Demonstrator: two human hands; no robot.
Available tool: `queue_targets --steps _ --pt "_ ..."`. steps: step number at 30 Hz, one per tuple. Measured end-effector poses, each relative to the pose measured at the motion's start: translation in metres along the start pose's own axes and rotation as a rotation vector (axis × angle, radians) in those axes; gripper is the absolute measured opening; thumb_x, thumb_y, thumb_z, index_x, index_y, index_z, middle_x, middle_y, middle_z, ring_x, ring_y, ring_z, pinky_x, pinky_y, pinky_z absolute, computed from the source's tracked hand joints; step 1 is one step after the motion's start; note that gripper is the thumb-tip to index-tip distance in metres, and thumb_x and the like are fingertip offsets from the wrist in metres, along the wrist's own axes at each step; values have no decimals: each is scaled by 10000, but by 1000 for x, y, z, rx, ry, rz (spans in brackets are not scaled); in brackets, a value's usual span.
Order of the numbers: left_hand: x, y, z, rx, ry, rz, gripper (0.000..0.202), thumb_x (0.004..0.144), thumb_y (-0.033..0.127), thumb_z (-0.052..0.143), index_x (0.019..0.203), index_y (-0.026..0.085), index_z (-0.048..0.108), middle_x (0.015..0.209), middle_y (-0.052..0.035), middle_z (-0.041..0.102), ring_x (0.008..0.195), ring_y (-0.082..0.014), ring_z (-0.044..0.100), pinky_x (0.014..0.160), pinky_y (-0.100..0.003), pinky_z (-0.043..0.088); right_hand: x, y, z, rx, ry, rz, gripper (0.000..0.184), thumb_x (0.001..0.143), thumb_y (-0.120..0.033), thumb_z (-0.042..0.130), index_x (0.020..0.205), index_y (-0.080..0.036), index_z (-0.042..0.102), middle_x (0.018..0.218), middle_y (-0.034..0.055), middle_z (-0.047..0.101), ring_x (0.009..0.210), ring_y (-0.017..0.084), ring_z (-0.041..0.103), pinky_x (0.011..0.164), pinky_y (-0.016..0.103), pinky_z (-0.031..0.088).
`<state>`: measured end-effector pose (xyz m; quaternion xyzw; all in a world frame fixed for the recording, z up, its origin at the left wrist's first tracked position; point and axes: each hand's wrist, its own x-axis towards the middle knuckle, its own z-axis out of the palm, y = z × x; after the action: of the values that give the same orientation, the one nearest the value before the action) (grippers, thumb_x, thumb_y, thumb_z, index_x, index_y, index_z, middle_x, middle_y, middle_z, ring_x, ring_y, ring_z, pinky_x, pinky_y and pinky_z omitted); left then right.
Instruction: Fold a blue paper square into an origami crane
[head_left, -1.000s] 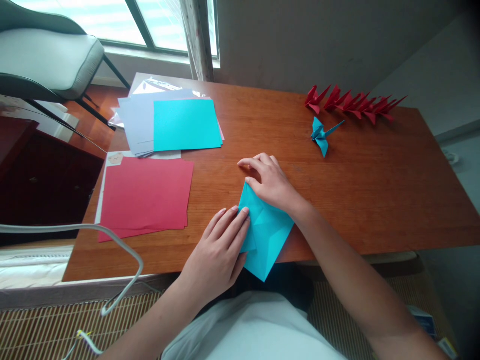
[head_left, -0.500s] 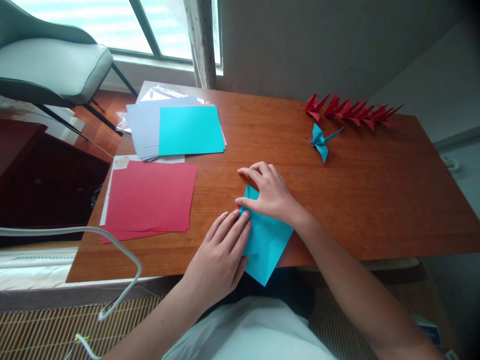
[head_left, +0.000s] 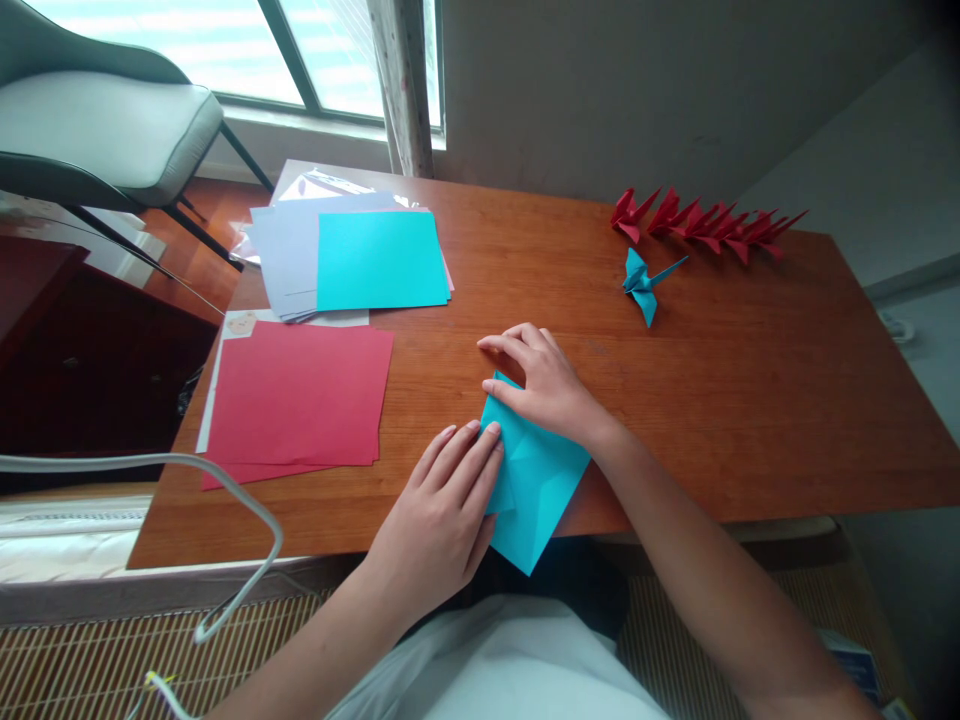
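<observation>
A partly folded sheet of blue origami paper (head_left: 544, 490) lies at the table's near edge, one corner pointing toward me past the edge. My left hand (head_left: 446, 500) rests flat on its left side, fingers stretched out and pressing on the fold. At the paper's far corner is my right hand (head_left: 540, 385), thumb touching the upper flap and fingers apart, curved above the table. Part of the paper is hidden under both hands.
A blue paper crane (head_left: 641, 285) stands at the back right, before a row of several red paper cranes (head_left: 705, 225). Red sheets (head_left: 300, 395) lie on the left of the wooden table (head_left: 750, 400), with blue sheets (head_left: 381, 260) behind. A white cable (head_left: 247, 500) hangs at lower left.
My right thumb has shifted slightly right and up along the paper's far flap, uncovering more of its left edge. My left hand stays in place.
</observation>
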<state>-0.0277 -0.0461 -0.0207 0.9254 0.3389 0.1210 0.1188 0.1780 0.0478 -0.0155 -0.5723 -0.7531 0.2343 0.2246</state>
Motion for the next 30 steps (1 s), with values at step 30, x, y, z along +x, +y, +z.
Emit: queue_targets --steps 30 --pt "-1 0 1 16 3 8 554 980 282 476 1495 76 466 1622 -114 377 1513 -335 296 1248 -499 276 2 4 6 31 58 15 272 903 -206 630 1162 -274 675 1109 60 651 1067 259 571 971 419 468"
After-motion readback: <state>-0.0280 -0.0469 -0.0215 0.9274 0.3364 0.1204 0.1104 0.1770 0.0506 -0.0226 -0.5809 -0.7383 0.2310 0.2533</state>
